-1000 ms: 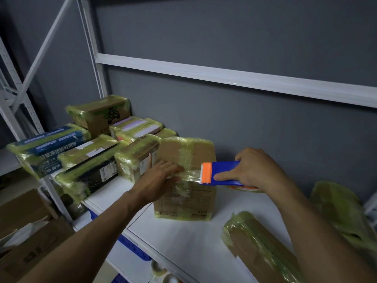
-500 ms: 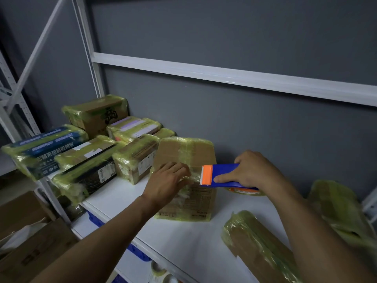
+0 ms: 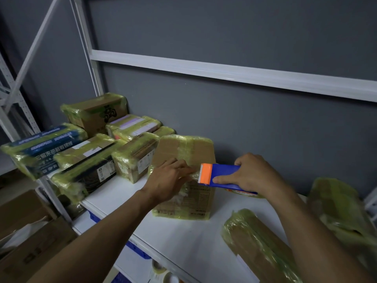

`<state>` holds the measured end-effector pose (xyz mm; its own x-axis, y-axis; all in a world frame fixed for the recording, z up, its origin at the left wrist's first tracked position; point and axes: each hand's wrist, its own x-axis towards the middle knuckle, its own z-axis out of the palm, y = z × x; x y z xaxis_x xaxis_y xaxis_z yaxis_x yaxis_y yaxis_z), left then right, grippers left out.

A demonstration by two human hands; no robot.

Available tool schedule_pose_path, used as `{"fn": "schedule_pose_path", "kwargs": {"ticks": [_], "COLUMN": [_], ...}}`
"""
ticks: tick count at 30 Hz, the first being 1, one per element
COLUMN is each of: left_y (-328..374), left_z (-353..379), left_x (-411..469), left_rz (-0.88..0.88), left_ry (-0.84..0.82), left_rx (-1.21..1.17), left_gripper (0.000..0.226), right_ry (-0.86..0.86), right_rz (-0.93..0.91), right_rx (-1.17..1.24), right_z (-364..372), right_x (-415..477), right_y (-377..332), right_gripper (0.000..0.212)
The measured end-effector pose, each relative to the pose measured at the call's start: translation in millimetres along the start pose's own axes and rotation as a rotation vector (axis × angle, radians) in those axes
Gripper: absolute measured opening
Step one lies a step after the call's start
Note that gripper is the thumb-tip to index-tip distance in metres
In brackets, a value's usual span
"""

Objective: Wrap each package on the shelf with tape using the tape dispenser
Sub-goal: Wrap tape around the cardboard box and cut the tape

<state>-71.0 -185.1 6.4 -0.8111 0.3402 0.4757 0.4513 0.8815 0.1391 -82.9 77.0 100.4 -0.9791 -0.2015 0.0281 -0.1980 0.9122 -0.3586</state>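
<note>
Step in hand: mid-wrap on the upright brown cardboard package (image 3: 173,148). It stands on the white shelf board (image 3: 183,237), close to the grey back wall (image 3: 265,129) and already banded with yellowish film.

Left hand (image 3: 170,177): laid on the package's front face, fingers fairly straight and close together, pressing down where the tape lands.

Right hand (image 3: 254,174): fingers and thumb curled round the blue plastic tape dispenser (image 3: 225,173), held level at the package's right side.

Cutter: the dispenser's orange toothed head (image 3: 205,173) sits right at the left fingertips. A short bit of clear tape (image 3: 194,177) looks stretched between them, though it's hard to be sure.

Next move, my guess: either twist the teeth to tear the strip off, or pull more tape round the right corner. Both need the left hand to brace the package so it doesn't tip.

Tight side: the left, where a cluster of film-wrapped packages (image 3: 91,160) crowds the package, the nearest one just beside it.

Open room: bare board in front and to the right, enough to turn the package.

Watch out for: the long flat wrapped package (image 3: 257,248) lying under the right forearm, the crumpled wrapped bundle (image 3: 336,203) further right, and the shelf's front edge running diagonally close to the left forearm.

Progress: looks well along, nearly everything in view already wears film.
</note>
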Motion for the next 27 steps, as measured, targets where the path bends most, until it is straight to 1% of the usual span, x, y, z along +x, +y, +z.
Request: {"fn": "schedule_pose_path", "kwargs": {"ticks": [3, 6, 9, 13, 16, 18, 20, 22, 24, 27], "left_y": [-12, -23, -32, -30, -22, -19, -16, -14, -11, -7], "left_z": [-5, -10, -12, -12, -9, -8, -7, -5, -1, 4], "left_x": [0, -3, -10, -8, -9, -10, -10, -10, -10, -3], "left_rz": [0.017, 0.038, 0.013, -0.005, 0.006, 0.024, 0.046, 0.044, 0.043, 0.012], "left_ry": [-0.023, -0.035, -0.033, -0.090, -0.104, -0.126, -0.111, -0.077, -0.044, -0.020], "left_rx": [-0.022, -0.015, -0.053, -0.138, -0.163, -0.114, -0.070, -0.107, -0.144, -0.155], "left_gripper": [0.030, 0.029, 0.031, 0.030, 0.036, 0.047, 0.059, 0.054, 0.040, 0.037], "right_ry": [-0.016, -0.034, -0.013, 0.011, -0.003, -0.017, -0.024, -0.031, -0.032, -0.027], "right_rz": [0.004, -0.011, -0.032, -0.026, -0.015, -0.005, 0.004, -0.002, -0.002, 0.013], "right_rx": [0.049, 0.075, 0.072, 0.040, 0.031, 0.034, 0.040, 0.041, 0.045, 0.055], "right_z": [5, 7, 3, 0, 4, 5, 4, 4, 6, 7], "right_x": [-2, -6, -7, -5, -4, -4, -2, -2, -2, -2], "right_y": [-1, 1, 8, 12, 11, 10, 9, 9, 8, 10], "right_gripper": [0.073, 0.083, 0.087, 0.081, 0.080, 0.079, 0.076, 0.078, 0.081, 0.083]}}
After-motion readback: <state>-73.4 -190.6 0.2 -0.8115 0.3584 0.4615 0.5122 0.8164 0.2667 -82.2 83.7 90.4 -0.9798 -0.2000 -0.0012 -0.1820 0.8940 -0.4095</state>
